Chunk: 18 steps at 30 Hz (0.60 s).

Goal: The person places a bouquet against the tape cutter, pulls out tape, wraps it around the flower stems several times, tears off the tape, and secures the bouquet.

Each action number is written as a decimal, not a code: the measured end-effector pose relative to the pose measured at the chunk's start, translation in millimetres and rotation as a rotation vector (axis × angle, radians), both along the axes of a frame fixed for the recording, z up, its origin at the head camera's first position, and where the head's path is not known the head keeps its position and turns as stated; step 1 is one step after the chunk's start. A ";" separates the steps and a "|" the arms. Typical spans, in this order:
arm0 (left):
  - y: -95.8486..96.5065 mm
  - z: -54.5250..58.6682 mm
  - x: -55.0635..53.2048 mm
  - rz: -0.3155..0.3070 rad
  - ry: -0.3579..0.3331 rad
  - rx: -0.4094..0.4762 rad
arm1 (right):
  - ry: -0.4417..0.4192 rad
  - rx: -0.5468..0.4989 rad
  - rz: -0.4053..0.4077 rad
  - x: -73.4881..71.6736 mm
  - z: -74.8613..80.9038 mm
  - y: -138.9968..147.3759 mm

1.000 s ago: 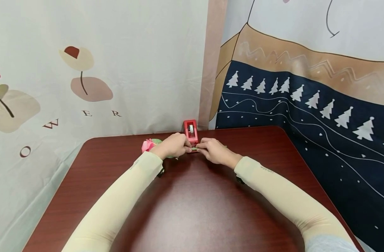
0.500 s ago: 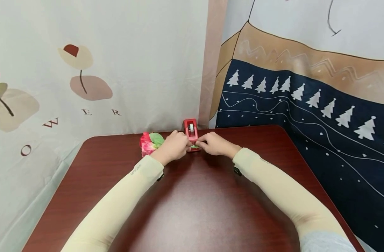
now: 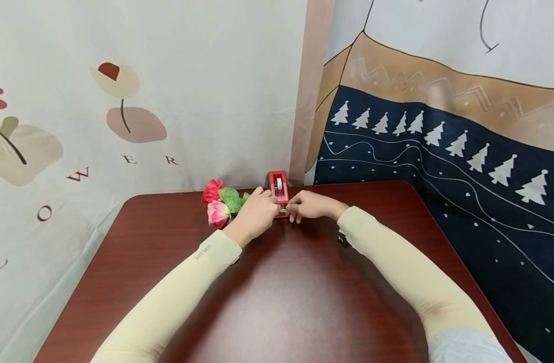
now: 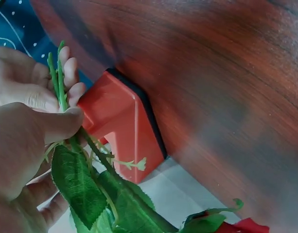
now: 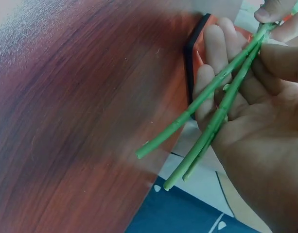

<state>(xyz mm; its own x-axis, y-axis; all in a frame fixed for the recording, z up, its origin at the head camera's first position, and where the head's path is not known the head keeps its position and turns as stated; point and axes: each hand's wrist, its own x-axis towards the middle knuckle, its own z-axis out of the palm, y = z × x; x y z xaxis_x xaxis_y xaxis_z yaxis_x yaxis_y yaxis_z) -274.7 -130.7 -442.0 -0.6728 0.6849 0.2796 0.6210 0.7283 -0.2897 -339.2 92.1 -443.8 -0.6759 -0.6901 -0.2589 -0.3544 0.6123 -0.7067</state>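
My left hand point(image 3: 258, 214) grips a bunch of artificial roses by the stems, thumb pressed over them. A red rose point(image 3: 212, 191) and a pink rose point(image 3: 218, 214) stick out to its left, beside green leaves point(image 3: 231, 199). My right hand point(image 3: 314, 204) pinches the same stems close to the left thumb. In the right wrist view, the bare green stem ends point(image 5: 217, 120) run across the right palm, spreading apart at their tips. Just behind both hands stands a red tape dispenser point(image 3: 281, 198) holding a roll of tape. Whether tape lies around the stems I cannot tell.
The dark red wooden table point(image 3: 277, 292) stretches from the hands toward me. Its back edge meets a pale printed curtain point(image 3: 222, 101), with a navy tree-patterned cloth point(image 3: 395, 151) at the right. The dispenser stands close to that back edge.
The roses have swung out from behind my left hand, so both blooms and more leaves now show. The right hand has risen slightly. Both hands stay at the stems before the dispenser.
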 end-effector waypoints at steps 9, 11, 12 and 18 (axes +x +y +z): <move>3.2 -6.0 4.7 0.035 0.067 -0.001 | 0.057 -0.006 -0.025 1.4 0.7 1.0; 3.5 -6.7 5.7 0.041 0.071 0.017 | 0.085 -0.007 -0.051 3.3 -1.1 0.6; 3.7 -7.0 6.0 0.045 0.069 0.027 | 0.104 -0.008 -0.062 4.4 -2.4 0.4; 5.0 -8.0 5.9 0.081 0.029 0.088 | 0.290 -0.012 -0.057 12.6 -9.3 -0.6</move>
